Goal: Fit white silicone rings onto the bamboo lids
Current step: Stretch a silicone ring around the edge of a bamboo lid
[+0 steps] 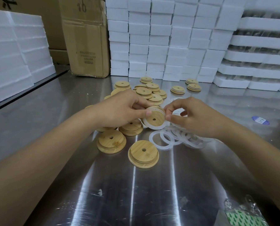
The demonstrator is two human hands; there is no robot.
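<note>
My left hand (119, 110) grips a round bamboo lid (154, 119) with a small centre hole, held tilted above the steel table. A white silicone ring (152, 127) lies around the lid's stepped side. My right hand (189, 118) pinches that ring at the lid's right edge. Below my right hand lies a heap of loose white rings (173, 138). Bare bamboo lids lie near me, one (143, 154) in front and another (111, 142) to its left. More lids are piled behind my hands (150, 92).
The steel table (136, 193) carries a few lids with rings at the back right (193, 87). White foam boxes (168, 38) are stacked behind and at the left, beside a cardboard carton (85, 38). A plastic bag (243, 214) lies front right, a blue label (260, 120) far right.
</note>
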